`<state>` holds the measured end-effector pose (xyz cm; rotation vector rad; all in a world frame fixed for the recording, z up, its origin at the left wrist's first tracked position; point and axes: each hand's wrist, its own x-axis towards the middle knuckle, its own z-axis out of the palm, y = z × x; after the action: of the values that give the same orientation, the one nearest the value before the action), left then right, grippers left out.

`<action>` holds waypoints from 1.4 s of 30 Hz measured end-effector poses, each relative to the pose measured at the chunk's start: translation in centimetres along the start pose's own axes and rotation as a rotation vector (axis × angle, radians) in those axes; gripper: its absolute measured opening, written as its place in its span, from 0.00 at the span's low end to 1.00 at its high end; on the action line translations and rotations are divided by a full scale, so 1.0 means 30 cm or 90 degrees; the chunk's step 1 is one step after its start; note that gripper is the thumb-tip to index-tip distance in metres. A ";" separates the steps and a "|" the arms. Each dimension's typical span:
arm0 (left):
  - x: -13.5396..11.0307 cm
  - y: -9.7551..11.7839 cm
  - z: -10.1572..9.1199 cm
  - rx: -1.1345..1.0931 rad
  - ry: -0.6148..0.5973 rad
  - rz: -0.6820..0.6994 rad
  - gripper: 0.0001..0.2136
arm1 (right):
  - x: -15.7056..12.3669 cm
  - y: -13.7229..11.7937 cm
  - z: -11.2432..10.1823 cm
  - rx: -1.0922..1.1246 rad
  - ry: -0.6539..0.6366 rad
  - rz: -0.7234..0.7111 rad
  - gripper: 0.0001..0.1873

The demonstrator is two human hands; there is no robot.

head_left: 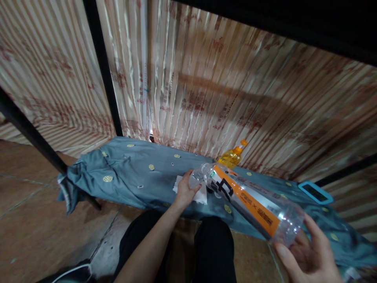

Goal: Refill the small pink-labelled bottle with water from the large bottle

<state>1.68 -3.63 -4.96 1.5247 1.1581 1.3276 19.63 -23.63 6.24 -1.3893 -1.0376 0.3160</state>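
Observation:
My right hand (306, 251) cradles the base of a large clear plastic bottle (250, 200) with an orange and white label, tilted so its neck points up and left. My left hand (185, 190) is closed around the bottle's neck end, over a white tissue (202, 195) lying on the blue-grey sheet (132, 177). Behind the bottle stands a smaller bottle of yellow drink (232, 156) with an orange cap.
A phone in a light blue case (315, 192) lies on the sheet at the right. A striped curtain (206, 78) hangs behind the bed. Black bed-frame bars (101, 59) cross at the left. My dark trouser legs (212, 251) are below, on a brown tiled floor.

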 end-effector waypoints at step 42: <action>0.002 0.006 0.002 0.003 0.009 0.013 0.26 | -0.012 -0.035 0.006 -0.067 0.011 0.018 0.53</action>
<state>1.76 -3.62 -4.77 1.5374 1.1580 1.3516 18.89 -24.00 7.01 -1.4993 -1.0338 0.2722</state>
